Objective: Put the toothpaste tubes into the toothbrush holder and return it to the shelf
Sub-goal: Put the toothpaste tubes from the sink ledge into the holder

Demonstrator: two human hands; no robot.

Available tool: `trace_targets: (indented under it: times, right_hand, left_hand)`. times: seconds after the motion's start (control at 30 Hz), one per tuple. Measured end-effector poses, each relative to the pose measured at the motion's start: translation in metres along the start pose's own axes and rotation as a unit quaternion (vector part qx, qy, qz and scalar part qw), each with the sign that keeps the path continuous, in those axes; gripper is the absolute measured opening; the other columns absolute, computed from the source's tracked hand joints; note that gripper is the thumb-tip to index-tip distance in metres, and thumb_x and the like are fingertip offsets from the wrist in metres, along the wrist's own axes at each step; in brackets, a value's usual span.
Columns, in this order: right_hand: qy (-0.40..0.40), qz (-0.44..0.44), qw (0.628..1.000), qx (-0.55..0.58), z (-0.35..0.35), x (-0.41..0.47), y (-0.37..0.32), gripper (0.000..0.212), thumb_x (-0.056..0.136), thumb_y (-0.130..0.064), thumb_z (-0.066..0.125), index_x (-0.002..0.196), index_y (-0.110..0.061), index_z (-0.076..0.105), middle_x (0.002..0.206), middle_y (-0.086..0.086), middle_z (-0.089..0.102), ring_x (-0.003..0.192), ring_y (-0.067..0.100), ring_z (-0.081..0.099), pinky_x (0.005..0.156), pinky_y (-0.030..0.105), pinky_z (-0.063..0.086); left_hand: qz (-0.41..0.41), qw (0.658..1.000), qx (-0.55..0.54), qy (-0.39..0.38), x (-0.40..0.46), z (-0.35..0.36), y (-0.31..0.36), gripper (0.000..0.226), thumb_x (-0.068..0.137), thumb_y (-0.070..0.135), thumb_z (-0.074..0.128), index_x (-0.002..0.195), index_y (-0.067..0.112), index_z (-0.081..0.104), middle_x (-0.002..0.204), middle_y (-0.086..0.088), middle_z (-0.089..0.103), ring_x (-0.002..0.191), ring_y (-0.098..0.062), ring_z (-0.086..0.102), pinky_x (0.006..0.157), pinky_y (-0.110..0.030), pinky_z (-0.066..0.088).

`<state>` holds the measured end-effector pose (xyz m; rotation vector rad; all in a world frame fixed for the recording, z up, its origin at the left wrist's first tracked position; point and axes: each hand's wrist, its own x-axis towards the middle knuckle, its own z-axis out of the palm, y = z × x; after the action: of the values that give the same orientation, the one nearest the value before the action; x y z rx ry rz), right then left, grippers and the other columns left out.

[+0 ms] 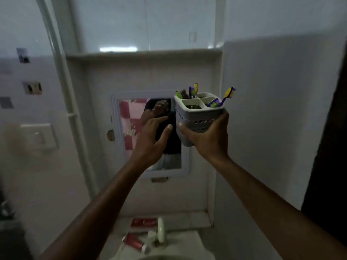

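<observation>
the toothbrush holder (197,117) is gripped from below and behind by the right hand (206,139), with the fingers wrapped around its perforated grey wall and the thumb pressed against the side nearest the left hand (152,139). it is held upright, tipped slightly, in front of the wall at about chest height. four compartments are seen under its white rim; toothbrushes (221,99) (purple, yellow and green handles) are stood in the far compartment and in the one toward the outer side of the right hand, while the nearest compartment is seen with only dark matter at its bottom.

the left hand is held open just beside the holder, fingers spread and nothing grasped, with a narrow gap left between its thumb tip and the holder's wall. behind the left hand a white-framed mirror (131,128) is fixed to the wall, and the shelf (142,53) is set well above both hands.

far below the hands, near the forearms, a red toothpaste tube (135,243) is laid on the rim of the sink (187,246), beside the white tap (161,229). a second red toothpaste tube or box (143,222) (too blurred to be told apart) is laid on the ledge behind the tap.
</observation>
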<state>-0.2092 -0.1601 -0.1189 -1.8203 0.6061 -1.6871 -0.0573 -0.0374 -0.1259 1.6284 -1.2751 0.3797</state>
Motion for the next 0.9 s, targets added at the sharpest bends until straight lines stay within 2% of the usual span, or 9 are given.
trace_targets:
  times: [0.13, 0.23, 0.3, 0.37, 0.43, 0.5, 0.63, 0.77, 0.9]
  right_hand:
    - [-0.052, 0.036, 0.998, 0.0, -0.002, -0.067, 0.043, 0.132, 0.061, -0.069, 0.098, 0.161, -0.012, 0.034, 0.157, 0.006, 0.055, 0.14, 0.025, 0.062, 0.104, 0.05, 0.061]
    - [-0.09, 0.085, 0.992, -0.011, -0.002, -0.117, 0.08, 0.126, 0.064, -0.055, 0.105, 0.159, -0.009, 0.036, 0.153, 0.008, 0.055, 0.14, 0.026, 0.06, 0.109, 0.047, 0.057]
    - [-0.105, 0.121, 0.987, -0.025, -0.003, -0.152, 0.101, 0.126, 0.063, -0.049, 0.107, 0.16, -0.008, 0.037, 0.151, 0.011, 0.053, 0.142, 0.029, 0.057, 0.11, 0.04, 0.053]
    - [-0.124, 0.159, 0.978, -0.045, -0.002, -0.187, 0.12, 0.128, 0.061, -0.049, 0.107, 0.162, -0.01, 0.037, 0.15, 0.011, 0.052, 0.142, 0.028, 0.055, 0.106, 0.029, 0.047]
    - [-0.137, 0.192, 0.97, -0.064, 0.002, -0.22, 0.139, 0.13, 0.059, -0.055, 0.106, 0.163, -0.015, 0.037, 0.151, 0.008, 0.054, 0.141, 0.027, 0.056, 0.109, 0.036, 0.05]
    - [-0.145, 0.214, 0.962, -0.082, 0.006, -0.248, 0.156, 0.131, 0.057, -0.061, 0.103, 0.163, -0.02, 0.038, 0.152, 0.004, 0.057, 0.141, 0.026, 0.058, 0.112, 0.046, 0.053]
    - [-0.153, 0.262, 0.943, -0.139, 0.021, -0.297, 0.181, 0.128, 0.058, -0.064, 0.098, 0.164, -0.022, 0.039, 0.155, 0.004, 0.058, 0.142, 0.031, 0.054, 0.111, 0.042, 0.05]
    - [-0.163, 0.321, 0.909, -0.209, 0.037, -0.335, 0.206, 0.128, 0.062, -0.061, 0.102, 0.165, -0.022, 0.036, 0.154, 0.004, 0.058, 0.14, 0.035, 0.049, 0.112, 0.042, 0.038]
    - [-0.15, 0.381, 0.884, -0.225, 0.053, -0.366, 0.231, 0.136, 0.058, -0.07, 0.099, 0.167, -0.029, 0.029, 0.158, 0.002, 0.056, 0.142, 0.033, 0.047, 0.112, 0.054, 0.051]
  left_hand:
    - [-0.068, 0.997, -0.003, -0.024, -0.085, 0.01, -0.037, 0.054, 0.105, 0.058, 0.051, 0.148, 0.025, 0.058, 0.146, 0.005, 0.061, 0.133, -0.009, 0.056, 0.108, -0.033, 0.047]
    - [-0.151, 0.988, -0.009, -0.031, -0.146, 0.018, -0.069, 0.047, 0.106, 0.05, 0.059, 0.144, 0.022, 0.062, 0.141, 0.006, 0.064, 0.13, -0.01, 0.059, 0.108, -0.035, 0.049]
    - [-0.197, 0.979, -0.019, -0.055, -0.183, 0.022, -0.087, 0.048, 0.105, 0.053, 0.058, 0.145, 0.026, 0.062, 0.143, 0.008, 0.063, 0.13, -0.008, 0.059, 0.105, -0.031, 0.049]
    - [-0.236, 0.968, -0.024, -0.078, -0.215, 0.028, -0.105, 0.047, 0.105, 0.052, 0.058, 0.144, 0.028, 0.062, 0.141, 0.01, 0.064, 0.127, -0.005, 0.06, 0.098, -0.019, 0.048]
    - [-0.265, 0.96, -0.034, -0.087, -0.243, 0.036, -0.125, 0.041, 0.106, 0.044, 0.062, 0.141, 0.025, 0.065, 0.134, 0.009, 0.067, 0.119, -0.004, 0.064, 0.091, -0.011, 0.049]
    - [-0.284, 0.953, -0.047, -0.096, -0.268, 0.047, -0.143, 0.038, 0.105, 0.042, 0.063, 0.138, 0.023, 0.068, 0.128, 0.01, 0.069, 0.114, -0.004, 0.067, 0.089, -0.016, 0.052]
    - [-0.334, 0.928, -0.074, -0.146, -0.309, 0.069, -0.192, 0.038, 0.105, 0.042, 0.064, 0.136, 0.021, 0.068, 0.124, 0.012, 0.071, 0.112, -0.004, 0.068, 0.089, -0.021, 0.05]
    - [-0.366, 0.908, -0.073, -0.192, -0.337, 0.086, -0.241, 0.04, 0.104, 0.045, 0.063, 0.137, 0.023, 0.068, 0.121, 0.01, 0.073, 0.107, 0.003, 0.067, 0.082, -0.004, 0.044]
    - [-0.395, 0.886, -0.039, -0.241, -0.364, 0.104, -0.301, 0.045, 0.103, 0.051, 0.061, 0.135, 0.019, 0.067, 0.119, 0.005, 0.073, 0.11, -0.015, 0.071, 0.093, -0.029, 0.056]
